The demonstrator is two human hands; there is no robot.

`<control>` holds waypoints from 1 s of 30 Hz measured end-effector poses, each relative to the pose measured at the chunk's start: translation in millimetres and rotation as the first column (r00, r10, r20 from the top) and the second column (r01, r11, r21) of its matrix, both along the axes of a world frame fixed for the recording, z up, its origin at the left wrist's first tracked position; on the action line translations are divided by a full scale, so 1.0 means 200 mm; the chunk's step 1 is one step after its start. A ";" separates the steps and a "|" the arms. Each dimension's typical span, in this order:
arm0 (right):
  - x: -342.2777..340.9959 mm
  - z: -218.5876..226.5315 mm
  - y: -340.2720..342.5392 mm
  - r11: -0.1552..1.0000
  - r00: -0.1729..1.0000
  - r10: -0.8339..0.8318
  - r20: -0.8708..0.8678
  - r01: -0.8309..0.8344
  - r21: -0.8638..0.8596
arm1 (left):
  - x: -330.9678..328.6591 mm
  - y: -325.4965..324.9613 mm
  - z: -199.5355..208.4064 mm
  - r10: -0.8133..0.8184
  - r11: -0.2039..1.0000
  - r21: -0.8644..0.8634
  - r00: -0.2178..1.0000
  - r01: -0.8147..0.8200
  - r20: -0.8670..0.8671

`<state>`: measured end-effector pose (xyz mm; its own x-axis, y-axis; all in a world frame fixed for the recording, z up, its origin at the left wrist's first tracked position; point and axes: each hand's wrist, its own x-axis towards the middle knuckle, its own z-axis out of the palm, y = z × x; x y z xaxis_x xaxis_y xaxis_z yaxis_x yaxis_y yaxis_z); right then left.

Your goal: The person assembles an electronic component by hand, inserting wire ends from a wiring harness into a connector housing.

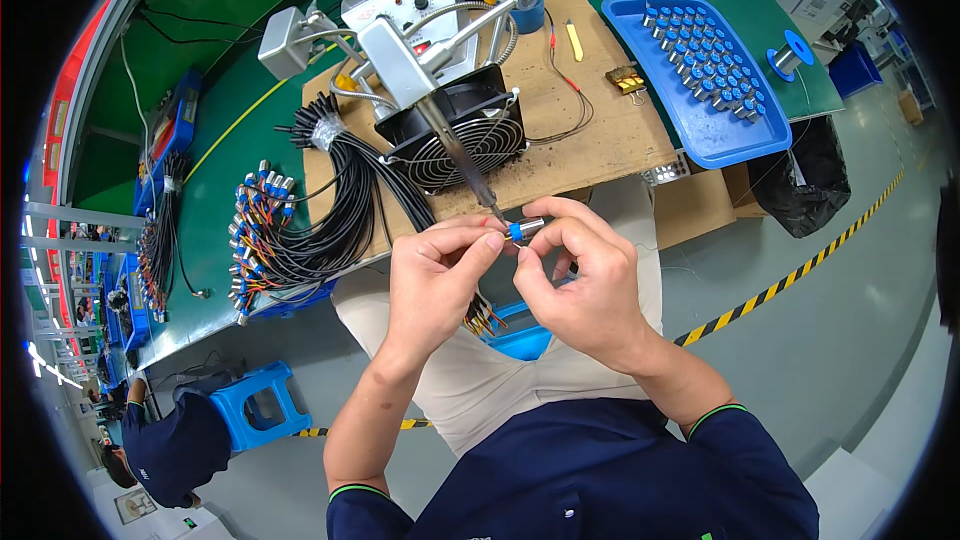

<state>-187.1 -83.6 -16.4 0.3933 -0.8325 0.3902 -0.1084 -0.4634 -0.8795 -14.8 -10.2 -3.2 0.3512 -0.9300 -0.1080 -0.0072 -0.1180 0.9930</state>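
In front of my lap, a small silver metal cylinder with a blue end (526, 229) sits between my two hands, just under the tip of a soldering iron (459, 157) held in a stand. My right hand (590, 275) is closed, its fingertips gripping the cylinder's silver part. My left hand (440, 280) is pinched at the blue end on a thin wire, mostly hidden by the fingers. Below the hands, coloured wire ends (484, 318) hang over my lap.
A black fan (455, 130) and grey control box (410, 2) stand on cardboard (590, 155). Bundled black cables (350, 165) with metal ends lie left. A blue tray (735, 145) holds several silver-blue cylinders; a wire spool (790, 57) stands beside it. Another person (175, 440) sits lower left.
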 end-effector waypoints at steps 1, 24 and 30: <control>0.00 -0.01 0.00 1.000 1.000 -0.004 -0.004 0.004 -0.006 | 0.00 0.00 0.00 -0.026 1.000 0.004 0.998 0.026 0.053; -0.03 -0.05 -0.01 1.000 1.000 0.009 0.001 -0.009 0.018 | 0.08 -0.04 -0.03 -0.055 0.978 0.174 0.952 0.112 -0.303; -0.03 -0.04 0.00 1.000 0.999 0.013 -0.032 -0.013 0.020 | 0.07 -0.04 -0.02 -0.058 0.978 0.180 0.963 0.108 -0.263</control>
